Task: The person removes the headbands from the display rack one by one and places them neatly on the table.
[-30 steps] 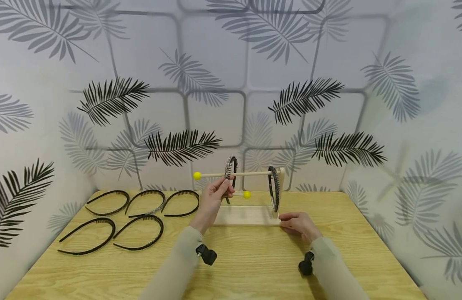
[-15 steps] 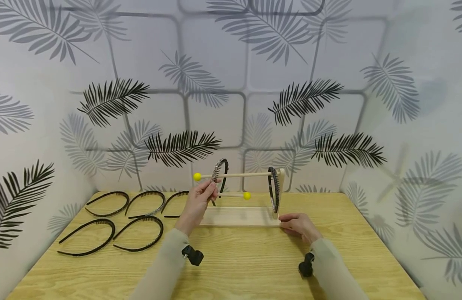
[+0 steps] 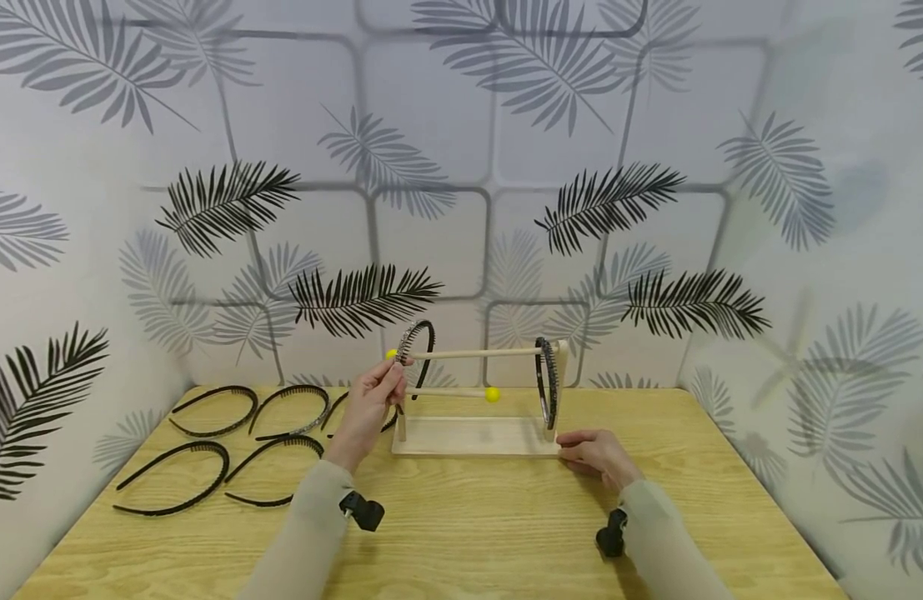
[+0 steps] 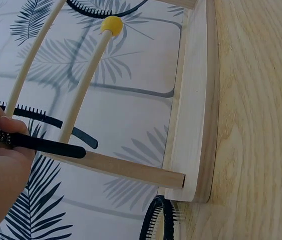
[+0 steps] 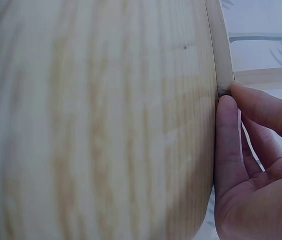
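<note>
My left hand (image 3: 371, 408) pinches a black headband (image 3: 412, 336) with a sparkly front, near the left end of the stand's upper rod (image 3: 484, 352). The headband straddles this rod; one leg shows in front and one behind in the left wrist view. It partly covers the yellow ball (image 3: 390, 354) on the rod's tip. A second dark headband (image 3: 549, 383) hangs at the rod's right end, beside the upright. My right hand (image 3: 599, 454) holds the right end of the wooden stand's base (image 3: 469, 436), thumb and fingertips at its corner in the right wrist view.
Several black headbands lie on the table's left side, one (image 3: 179, 479) at the front and one (image 3: 215, 410) farther back. My left forearm partly covers some of them. A lower rod with a yellow ball (image 3: 493, 395) juts rightward from the left upright. A patterned wall stands behind.
My left hand has slid the headband leftward along the upper rod, from near its middle to its ball end. My right hand stays at the base.
</note>
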Motion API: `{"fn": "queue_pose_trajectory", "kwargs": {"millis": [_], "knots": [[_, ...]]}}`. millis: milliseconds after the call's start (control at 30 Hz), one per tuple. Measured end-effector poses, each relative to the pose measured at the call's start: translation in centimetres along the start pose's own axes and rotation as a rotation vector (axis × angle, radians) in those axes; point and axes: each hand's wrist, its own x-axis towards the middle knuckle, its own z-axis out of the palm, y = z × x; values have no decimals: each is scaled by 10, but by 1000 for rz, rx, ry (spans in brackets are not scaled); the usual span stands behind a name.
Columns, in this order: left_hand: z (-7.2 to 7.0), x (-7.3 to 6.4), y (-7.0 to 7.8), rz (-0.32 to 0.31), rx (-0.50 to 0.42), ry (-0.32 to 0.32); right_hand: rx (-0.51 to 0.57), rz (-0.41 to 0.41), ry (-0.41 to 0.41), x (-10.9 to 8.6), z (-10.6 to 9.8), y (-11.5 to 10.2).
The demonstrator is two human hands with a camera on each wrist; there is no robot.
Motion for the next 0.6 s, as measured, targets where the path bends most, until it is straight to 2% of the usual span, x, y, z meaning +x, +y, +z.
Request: {"fn": "queue_pose_trajectory", "kwargs": {"millis": [267, 467, 600], "knots": [[-8, 2, -1, 37, -19, 6, 7, -21, -9, -3, -1, 2], [-14, 3, 1, 38, -22, 21, -1, -24, -14, -3, -1, 2], [-20, 2, 3, 39, -16, -11, -4, -22, -16, -2, -1, 0]]}}
